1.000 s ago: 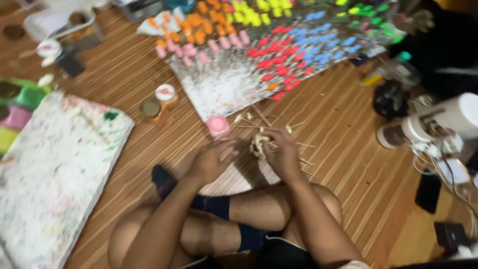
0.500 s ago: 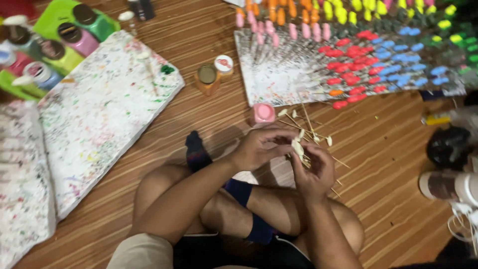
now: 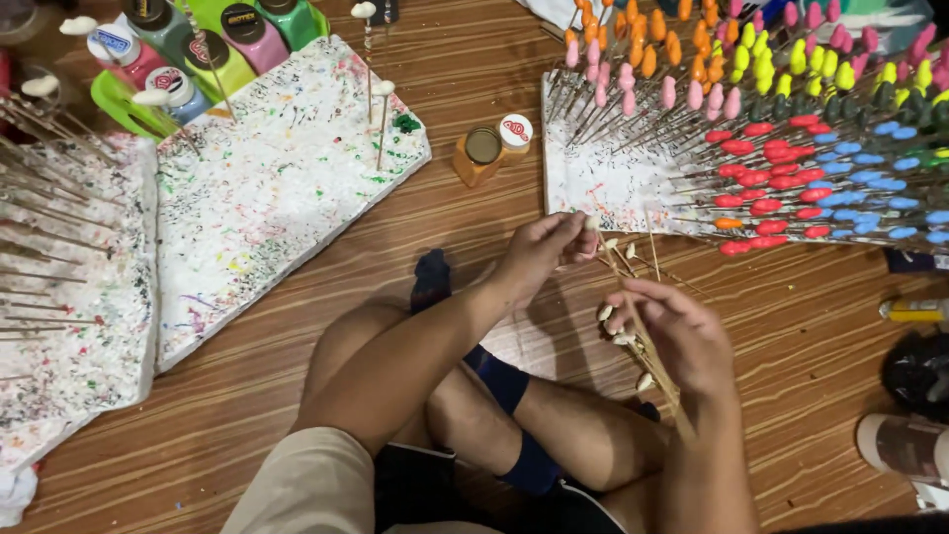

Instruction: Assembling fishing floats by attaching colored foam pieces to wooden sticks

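Note:
I sit cross-legged on a wooden floor. My right hand [image 3: 674, 336] grips a bundle of thin wooden sticks [image 3: 633, 331] with small white unpainted tips. My left hand [image 3: 546, 247] pinches one white-tipped stick [image 3: 591, 225] at its top, lifted a little above and to the left of the bundle. Just beyond my hands lies a white foam board [image 3: 593, 178] bristling with several sticks whose tips are painted pink, orange, yellow, red, blue and green.
A paint-splattered white foam board [image 3: 267, 198] lies at left with three white-tipped sticks standing in it. Another board with bare sticks [image 3: 69, 297] is at far left. Paint bottles fill a green tray [image 3: 198, 49]. An open orange jar [image 3: 479, 153] stands mid-floor.
The view has swung left and closer. My left hand has drawn one stick up and away from the bundle held in my right hand.

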